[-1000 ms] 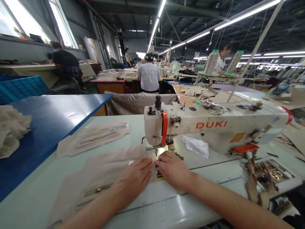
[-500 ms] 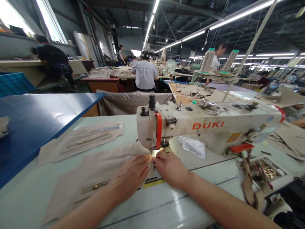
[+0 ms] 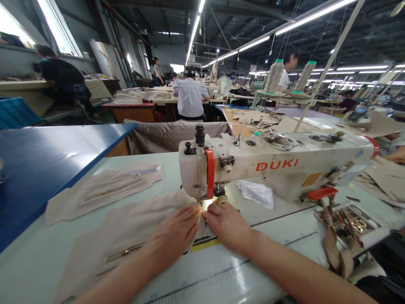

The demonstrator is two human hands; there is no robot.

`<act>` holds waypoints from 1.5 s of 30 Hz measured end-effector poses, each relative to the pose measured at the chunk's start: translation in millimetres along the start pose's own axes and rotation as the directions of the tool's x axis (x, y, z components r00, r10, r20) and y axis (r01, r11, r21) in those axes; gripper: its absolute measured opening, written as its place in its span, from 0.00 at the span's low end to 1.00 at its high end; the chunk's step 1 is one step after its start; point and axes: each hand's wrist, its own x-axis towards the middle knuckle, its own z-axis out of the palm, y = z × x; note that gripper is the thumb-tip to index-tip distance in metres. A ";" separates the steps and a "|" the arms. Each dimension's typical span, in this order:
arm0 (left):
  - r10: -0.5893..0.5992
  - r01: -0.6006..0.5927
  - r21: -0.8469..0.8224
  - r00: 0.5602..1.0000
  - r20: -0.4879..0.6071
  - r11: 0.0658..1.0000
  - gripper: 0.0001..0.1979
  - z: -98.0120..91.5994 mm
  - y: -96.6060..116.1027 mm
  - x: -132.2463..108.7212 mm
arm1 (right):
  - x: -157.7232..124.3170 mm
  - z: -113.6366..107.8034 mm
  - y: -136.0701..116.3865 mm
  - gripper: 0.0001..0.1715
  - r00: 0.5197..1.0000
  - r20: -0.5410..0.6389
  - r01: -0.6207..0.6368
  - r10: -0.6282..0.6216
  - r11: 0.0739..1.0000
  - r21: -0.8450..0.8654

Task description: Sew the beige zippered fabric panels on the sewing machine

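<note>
Pale green sewing table (image 3: 38,270) ran across the near side of a long factory floor, and on it a beige cloth panel (image 3: 126,236) lay under both hands, its right end running in beneath the presser foot (image 3: 202,198) of a white sewing machine (image 3: 275,166). The panel's long axis ran from that foot out toward the near left, so most of the cloth trailed away to the left of the hands. The left hand (image 3: 172,238) lay flat on the cloth just left of the foot, and the right hand (image 3: 226,228) sat just right of it, about as close. The two hands were together, almost touching, and pressed down with open fingers rather than gripping. A brass-coloured fitting (image 3: 126,252) showed on the cloth near the left wrist. Farther left lay a second beige panel (image 3: 101,192), and beyond it a blue board (image 3: 47,169). Right of the machine's head lay crumpled white paper (image 3: 255,194), and at the far right stood a cluttered tray (image 3: 348,226). Well beyond the machine, a co-worker (image 3: 190,97) in a pale shirt sat with their back turned.
</note>
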 end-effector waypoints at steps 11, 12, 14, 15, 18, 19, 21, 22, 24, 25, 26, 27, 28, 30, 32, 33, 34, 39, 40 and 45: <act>-0.074 0.077 -0.035 0.994 0.077 0.996 0.19 -0.6 -14.9 4.7 | 2.8 0.6 1.6 0.05 1.000 -0.004 0.010 -0.010 1.000 -0.019; -0.073 0.076 -0.031 0.994 0.082 0.997 0.19 -0.4 -16.9 5.5 | 2.6 -0.1 1.4 0.05 1.000 -0.004 0.009 -0.010 1.000 -0.027; -0.070 0.072 -0.016 0.994 0.081 0.997 0.19 0.8 -20.0 6.3 | 2.1 -1.5 0.8 0.06 1.000 -0.004 0.007 -0.007 0.999 -0.045; -0.067 0.068 -0.007 0.995 0.079 0.998 0.19 1.6 -21.1 6.4 | 1.7 -1.9 0.6 0.06 1.000 -0.007 0.001 -0.002 0.999 -0.051; -0.053 0.053 0.013 0.995 0.079 0.999 0.19 4.6 -23.3 6.9 | 0.7 -1.9 0.1 0.05 1.000 -0.013 -0.008 0.007 0.999 -0.049; -0.049 0.047 0.017 0.996 0.081 0.999 0.19 5.4 -23.7 7.5 | 0.5 -1.6 0.1 0.05 1.000 -0.015 -0.010 0.010 0.999 -0.046; -0.045 0.043 0.025 0.995 0.085 0.999 0.18 6.5 -24.3 9.3 | 0.0 -0.9 0.3 0.04 1.000 -0.022 -0.015 0.014 0.999 -0.044; -0.046 0.044 0.028 0.995 0.086 0.999 0.19 6.5 -24.3 9.8 | -0.5 -0.7 0.3 0.04 1.000 -0.025 -0.018 0.017 0.999 -0.043; -0.058 0.055 0.032 0.994 0.091 0.998 0.19 4.8 -22.8 7.9 | -2.6 -0.5 -0.3 0.04 0.999 -0.036 -0.022 0.021 0.999 -0.036; -0.065 0.063 0.031 0.994 0.093 0.998 0.19 2.9 -20.9 4.5 | -4.3 -0.5 -1.0 0.04 0.999 -0.048 -0.022 0.020 0.999 -0.028; -0.075 0.072 0.030 0.993 0.093 0.997 0.19 0.0 -18.2 -0.9 | -6.3 -0.4 -1.8 0.05 0.998 -0.067 -0.019 0.018 1.000 -0.013; -0.082 0.080 0.030 0.992 0.093 0.996 0.19 -3.7 -14.4 -8.0 | -8.5 -0.2 -2.8 0.05 0.995 -0.097 -0.013 0.013 1.000 0.006; -0.088 0.085 0.033 0.992 0.096 0.996 0.18 -8.3 -9.7 -16.5 | -10.7 0.2 -3.7 0.06 0.991 -0.133 -0.001 0.005 1.000 0.028; -0.083 0.078 0.052 0.990 0.114 0.996 0.18 -19.8 2.0 -34.8 | -14.1 1.4 -5.3 0.07 0.978 -0.208 0.032 -0.016 0.997 0.076; -0.073 0.060 0.106 0.990 0.124 0.993 0.20 -33.9 14.6 -50.9 | -15.8 2.4 -6.2 0.08 0.965 -0.260 0.077 -0.043 0.990 0.118; -0.082 0.066 0.155 0.992 0.101 0.986 0.22 -41.4 20.2 -57.8 | -16.1 2.4 -6.7 0.09 0.957 -0.284 0.101 -0.059 0.986 0.135; -0.113 0.101 0.216 0.992 0.047 0.971 0.25 -49.0 24.9 -64.4 | -16.3 2.2 -7.3 0.10 0.950 -0.303 0.124 -0.075 0.981 0.149; -0.315 0.348 0.374 0.937 -0.149 0.859 0.39 -69.3 35.3 -122.6 | -21.7 -1.2 -12.0 0.14 0.942 -0.310 0.189 -0.133 0.969 0.159; -0.303 0.306 0.369 0.950 -0.069 0.877 0.41 -68.6 36.7 -141.1 | -23.5 -1.0 -12.7 0.15 0.939 -0.313 0.198 -0.143 0.968 0.152; -0.244 0.193 0.235 0.947 0.210 0.953 0.29 -79.8 41.1 -211.4 | -27.7 9.1 -4.2 0.18 0.879 -0.421 0.270 -0.225 0.962 0.049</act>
